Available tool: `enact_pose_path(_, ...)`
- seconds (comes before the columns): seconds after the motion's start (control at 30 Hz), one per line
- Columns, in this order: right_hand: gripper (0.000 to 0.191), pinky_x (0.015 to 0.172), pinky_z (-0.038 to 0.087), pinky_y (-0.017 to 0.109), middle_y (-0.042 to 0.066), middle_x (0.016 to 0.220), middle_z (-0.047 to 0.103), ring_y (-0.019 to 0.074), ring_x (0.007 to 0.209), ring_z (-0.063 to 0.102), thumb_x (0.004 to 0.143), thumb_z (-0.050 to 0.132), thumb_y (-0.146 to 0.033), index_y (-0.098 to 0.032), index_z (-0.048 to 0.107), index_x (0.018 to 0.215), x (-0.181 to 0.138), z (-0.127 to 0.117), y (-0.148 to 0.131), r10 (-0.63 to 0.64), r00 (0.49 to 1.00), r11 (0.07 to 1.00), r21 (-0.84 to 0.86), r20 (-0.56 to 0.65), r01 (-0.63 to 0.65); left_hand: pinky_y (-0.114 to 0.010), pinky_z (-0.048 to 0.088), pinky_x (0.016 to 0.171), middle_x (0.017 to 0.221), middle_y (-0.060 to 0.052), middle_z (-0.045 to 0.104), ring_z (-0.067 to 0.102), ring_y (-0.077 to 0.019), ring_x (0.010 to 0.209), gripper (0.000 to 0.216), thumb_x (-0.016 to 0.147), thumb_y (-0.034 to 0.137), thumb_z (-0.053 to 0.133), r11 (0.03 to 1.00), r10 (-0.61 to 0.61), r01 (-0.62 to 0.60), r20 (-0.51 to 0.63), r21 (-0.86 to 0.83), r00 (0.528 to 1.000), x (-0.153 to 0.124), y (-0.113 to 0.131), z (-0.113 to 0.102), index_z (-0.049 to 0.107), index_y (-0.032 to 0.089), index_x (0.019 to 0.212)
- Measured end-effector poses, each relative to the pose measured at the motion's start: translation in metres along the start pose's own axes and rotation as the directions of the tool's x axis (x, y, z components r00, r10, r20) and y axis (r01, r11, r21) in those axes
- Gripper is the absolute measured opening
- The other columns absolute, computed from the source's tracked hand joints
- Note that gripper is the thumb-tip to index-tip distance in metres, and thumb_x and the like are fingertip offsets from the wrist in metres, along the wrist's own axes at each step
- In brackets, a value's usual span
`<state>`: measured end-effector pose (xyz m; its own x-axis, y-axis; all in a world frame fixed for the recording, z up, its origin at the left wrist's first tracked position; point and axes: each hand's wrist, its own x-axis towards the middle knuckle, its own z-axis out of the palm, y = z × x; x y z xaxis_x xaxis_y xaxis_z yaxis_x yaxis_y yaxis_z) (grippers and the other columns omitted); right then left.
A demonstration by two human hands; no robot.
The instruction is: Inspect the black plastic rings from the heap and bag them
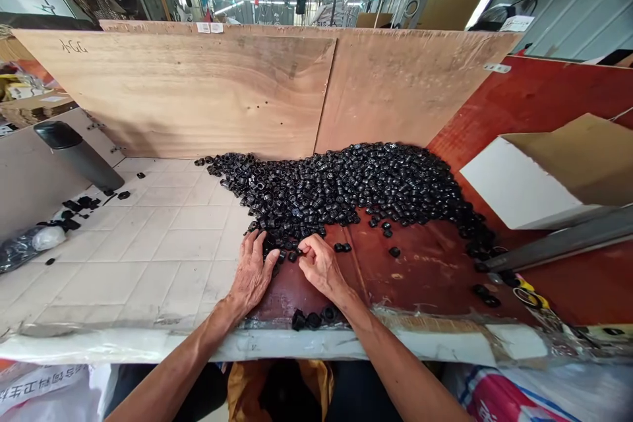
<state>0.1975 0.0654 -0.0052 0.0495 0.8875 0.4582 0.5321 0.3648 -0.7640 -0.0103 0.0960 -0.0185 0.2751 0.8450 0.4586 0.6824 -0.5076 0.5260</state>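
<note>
1. While the right hand (320, 267) curls with its fingertips nearly together, I cannot tell whether it pinches anything.
2. The left hand (254, 271) lies half open, fingers spread, fingertips at the near edge of a heap of small, round, black plastic parts (341, 184).
3. Beyond both hands, the heap spreads to a tan plywood board (222, 92).
4. To the right sits an open white cardboard box (524, 184).

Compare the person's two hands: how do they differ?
The left hand has outstretched fingers; the right hand has curled ones. The left hand borders the pale panels, while the right hand is over the red surface. Both are bare, at the near edge of the black pile.
</note>
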Motion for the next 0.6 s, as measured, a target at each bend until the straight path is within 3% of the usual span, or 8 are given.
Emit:
enact_pose_path(0.13, 0.03, 0.06, 0.041, 0.025, -0.001, 0.088, 0.055, 0.0119, 0.062, 0.051, 0.067, 0.05, -0.002, -0.021, 0.058, 0.09, 0.0, -0.003, 0.001, -0.017, 0.999, 1.0, -0.002, 0.05, 0.017, -0.068, 0.038, 0.121, 0.169, -0.023, 0.025, 0.024, -0.0443, 0.159, 0.075, 0.102, 0.051, 0.06, 0.992, 0.104, -0.11, 0.105, 0.058, 0.989, -0.021, 0.002, -0.018, 0.027, 0.019, 0.161)
enact_pose_path(0.2, 0.034, 0.059, 0.041, 0.024, -0.001, 0.09, 0.055, 0.0111, 0.061, 0.051, 0.066, 0.05, -0.001, -0.021, 0.059, 0.092, -0.001, -0.004, -0.001, -0.019, 0.997, 1.0, 0.011, 0.072, 0.019, -0.068, 0.043, 0.116, 0.164, -0.025, 0.031, 0.031, -0.0478, 0.154, 0.086, 0.092, 0.054, 0.074, 0.983, 0.137, -0.145, 0.075, 0.111, 0.988, -0.027, 0.008, -0.028, 0.033, 0.018, 0.157)
enact_pose_path(0.3, 0.035, 0.058, 0.041, 0.024, -0.001, 0.091, 0.056, 0.0104, 0.059, 0.05, 0.066, 0.052, 0.002, -0.02, 0.061, 0.092, -0.001, -0.008, -0.004, -0.015, 0.99, 1.0, -0.009, 0.144, 0.017, -0.055, 0.057, 0.097, 0.129, -0.018, 0.06, 0.06, -0.0389, 0.121, 0.062, 0.087, 0.047, 0.082, 0.972, 0.16, -0.162, 0.025, 0.169, 0.987, -0.031, 0.019, -0.038, 0.053, 0.018, 0.134)
enact_pose_path(0.4, 0.036, 0.062, 0.045, 0.025, 0.0, 0.094, 0.058, 0.0117, 0.063, 0.053, 0.071, 0.055, 0.004, -0.02, 0.065, 0.096, -0.002, -0.011, -0.006, -0.039, 0.977, 0.997, -0.052, 0.209, 0.051, -0.039, 0.058, 0.076, 0.095, -0.007, 0.066, 0.067, -0.0276, 0.088, 0.03, 0.094, 0.035, 0.076, 0.964, 0.168, -0.179, 0.072, 0.199, 0.983, -0.032, 0.027, -0.038, 0.062, 0.02, 0.114)
enact_pose_path(0.5, 0.034, 0.066, 0.048, 0.027, 0.002, 0.096, 0.059, 0.0131, 0.066, 0.055, 0.078, 0.058, 0.003, -0.02, 0.068, 0.101, -0.003, -0.01, -0.006, -0.082, 0.97, 0.994, -0.047, 0.229, 0.095, -0.035, 0.056, 0.07, 0.088, -0.005, 0.067, 0.068, -0.0252, 0.083, 0.013, 0.097, 0.026, 0.071, 0.964, 0.133, -0.156, 0.117, 0.217, 0.984, -0.031, 0.032, -0.03, 0.066, 0.02, 0.106)
enact_pose_path(0.6, 0.03, 0.067, 0.049, 0.028, 0.003, 0.097, 0.061, 0.0142, 0.068, 0.056, 0.082, 0.062, 0.002, -0.02, 0.067, 0.101, -0.004, -0.008, -0.003, -0.115, 0.965, 0.991, -0.043, 0.238, 0.128, -0.035, 0.057, 0.074, 0.094, -0.007, 0.07, 0.069, -0.0263, 0.089, 0.005, 0.097, 0.023, 0.069, 0.966, 0.108, -0.135, 0.127, 0.222, 0.986, -0.029, 0.033, -0.022, 0.07, 0.021, 0.101)
